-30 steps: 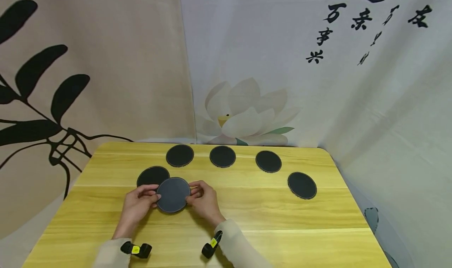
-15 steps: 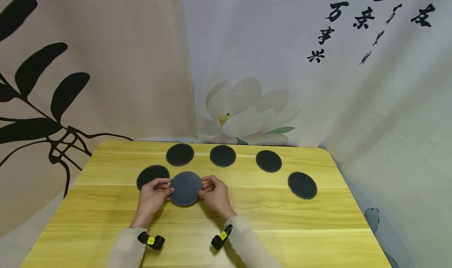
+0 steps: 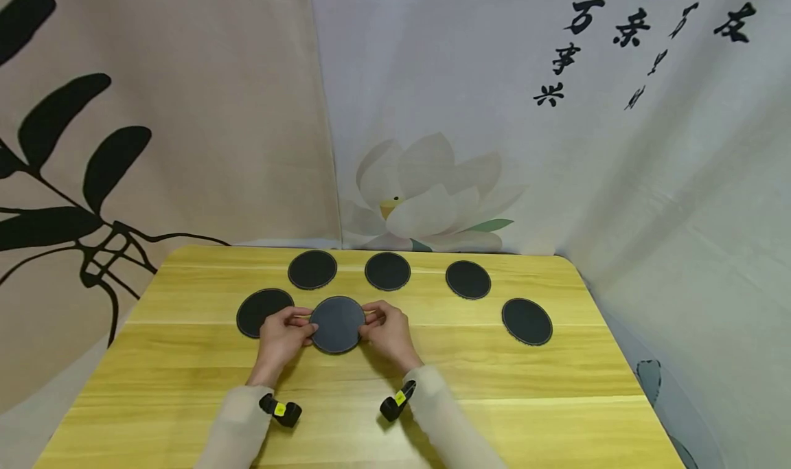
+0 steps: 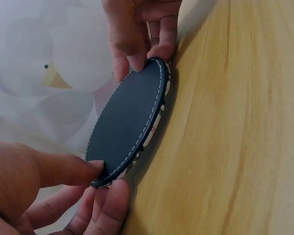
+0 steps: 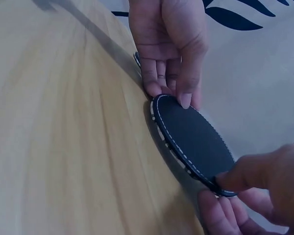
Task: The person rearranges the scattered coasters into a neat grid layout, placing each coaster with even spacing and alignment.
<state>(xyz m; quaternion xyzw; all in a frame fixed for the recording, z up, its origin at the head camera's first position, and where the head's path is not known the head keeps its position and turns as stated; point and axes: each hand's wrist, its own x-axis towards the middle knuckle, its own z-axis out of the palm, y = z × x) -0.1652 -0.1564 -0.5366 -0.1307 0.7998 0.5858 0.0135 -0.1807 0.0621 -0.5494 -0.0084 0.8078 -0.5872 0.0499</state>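
Note:
Between my two hands is a round black coaster [image 3: 337,325] with pale stitching round its rim. My left hand [image 3: 283,342] pinches its left edge, thumb on top and fingers beneath. On the opposite edge my right hand [image 3: 392,333] pinches it the same way. In the left wrist view the coaster [image 4: 130,117] is tilted and a patterned underside shows along its edge. A shadow lies on the wood beneath it. Just left of it another black coaster [image 3: 262,311] lies flat, partly covered by my left hand.
Several like coasters lie in an arc on the wooden table [image 3: 494,407]: a back-left coaster [image 3: 312,270], a back-middle coaster [image 3: 387,271], a back-right coaster [image 3: 468,279] and a far-right coaster [image 3: 527,321]. A printed curtain [image 3: 432,77] hangs behind the table.
Both hands have carried the held coaster to the right and slightly away from me, off its overlap with the left coaster. The lying coasters have stayed in place.

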